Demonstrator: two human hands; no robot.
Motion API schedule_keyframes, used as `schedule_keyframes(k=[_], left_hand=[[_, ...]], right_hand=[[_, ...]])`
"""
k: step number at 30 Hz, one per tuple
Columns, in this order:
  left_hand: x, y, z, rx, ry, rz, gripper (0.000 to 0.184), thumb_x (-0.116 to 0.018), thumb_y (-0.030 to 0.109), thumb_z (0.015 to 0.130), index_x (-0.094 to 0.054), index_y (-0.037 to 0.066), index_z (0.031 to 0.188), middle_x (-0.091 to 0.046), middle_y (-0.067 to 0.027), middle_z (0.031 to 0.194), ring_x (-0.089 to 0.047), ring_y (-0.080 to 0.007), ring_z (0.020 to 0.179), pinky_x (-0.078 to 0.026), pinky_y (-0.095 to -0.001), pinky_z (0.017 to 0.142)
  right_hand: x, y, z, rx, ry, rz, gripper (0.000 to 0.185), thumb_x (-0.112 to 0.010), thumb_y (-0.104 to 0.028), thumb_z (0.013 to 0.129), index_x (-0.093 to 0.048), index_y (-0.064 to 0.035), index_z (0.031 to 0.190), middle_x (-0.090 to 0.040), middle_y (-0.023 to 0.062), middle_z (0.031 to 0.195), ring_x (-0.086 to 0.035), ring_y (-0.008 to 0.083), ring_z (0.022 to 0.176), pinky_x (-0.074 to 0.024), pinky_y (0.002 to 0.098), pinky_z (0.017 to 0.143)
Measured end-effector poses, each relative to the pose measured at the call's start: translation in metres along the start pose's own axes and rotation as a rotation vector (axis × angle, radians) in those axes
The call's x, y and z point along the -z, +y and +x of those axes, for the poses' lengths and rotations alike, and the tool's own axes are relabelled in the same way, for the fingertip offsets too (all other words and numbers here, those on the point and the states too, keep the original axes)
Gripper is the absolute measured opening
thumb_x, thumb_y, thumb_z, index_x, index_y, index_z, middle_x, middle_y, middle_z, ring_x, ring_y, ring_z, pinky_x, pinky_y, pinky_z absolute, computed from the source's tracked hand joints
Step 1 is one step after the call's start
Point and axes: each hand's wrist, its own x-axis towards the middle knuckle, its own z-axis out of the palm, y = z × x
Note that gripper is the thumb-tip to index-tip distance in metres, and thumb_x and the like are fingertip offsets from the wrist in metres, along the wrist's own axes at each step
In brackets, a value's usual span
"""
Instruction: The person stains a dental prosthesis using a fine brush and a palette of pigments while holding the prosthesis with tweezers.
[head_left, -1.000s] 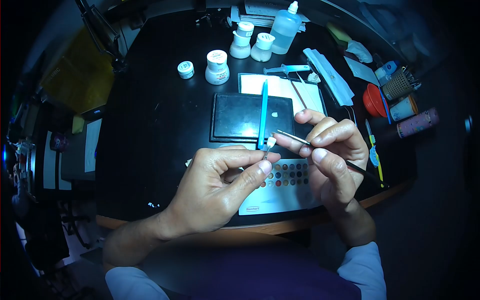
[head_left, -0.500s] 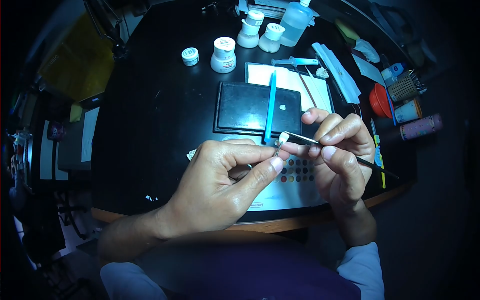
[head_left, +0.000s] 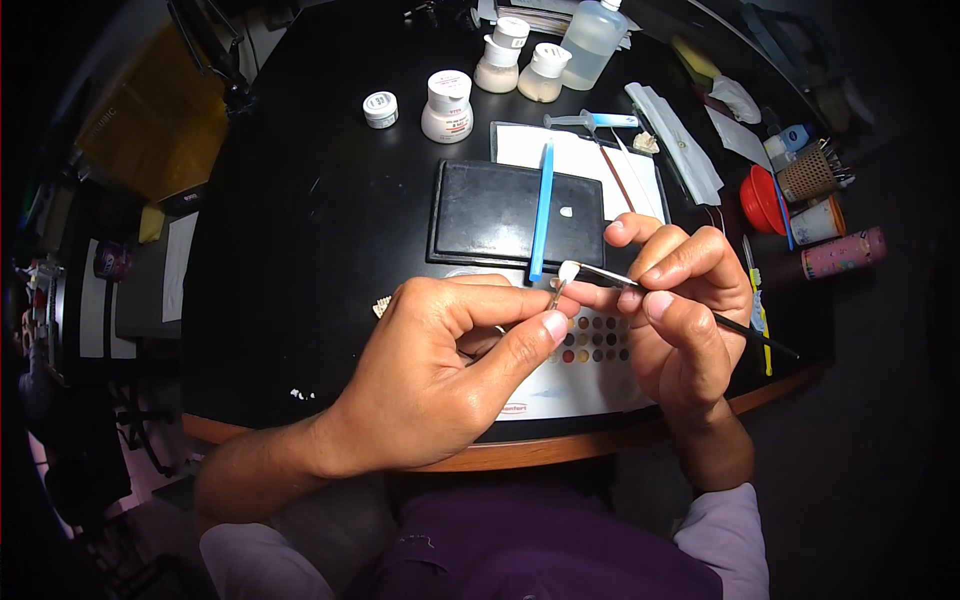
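My left hand point(head_left: 445, 365) pinches a thin metal holder point(head_left: 556, 296) between thumb and forefinger. At the holder's top sits a small white tooth crown point(head_left: 569, 271). My right hand point(head_left: 690, 300) grips a slim brush point(head_left: 742, 330) with a dark handle, its tip at the crown's right side. Whether bristles and crown actually touch is too small to tell. Just beyond my fingers, a blue stick point(head_left: 543, 210) lies across a black flat case point(head_left: 480, 210), with a small white piece point(head_left: 566, 212) on the case. Under my hands is a white sheet printed with coloured dots point(head_left: 597, 340).
White-capped jars point(head_left: 447, 108) and a clear bottle point(head_left: 592, 45) stand at the back. A syringe point(head_left: 590, 120) lies on a white pad point(head_left: 520, 145). To the right are a red bowl point(head_left: 763, 198), a tool holder point(head_left: 808, 175) and a pink cylinder point(head_left: 843, 253).
Both hands keep nearly the same pose, with the brush tip still at the crown. The picture's colour has turned from bluish to warmer and brighter.
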Motion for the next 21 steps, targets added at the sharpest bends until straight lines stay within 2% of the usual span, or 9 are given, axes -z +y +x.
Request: schedule_keyframes(k=[21], left_hand=[[0.0002, -0.0051, 0.0013, -0.032, -0.009, -0.024, 0.025, -0.065, 0.009, 0.107, -0.075, -0.007, 0.123, -0.072, -0.0085, 0.095, -0.061, -0.0064, 0.08, -0.048, -0.0228, 0.068]], right_hand=[[-0.0008, -0.002, -0.0006, 0.004, 0.0, 0.023, 0.012, -0.055, 0.004, 0.09, -0.056, 0.0071, 0.101, -0.059, 0.0178, 0.094, -0.057, 0.0323, 0.126, -0.0658, 0.0587, 0.096]])
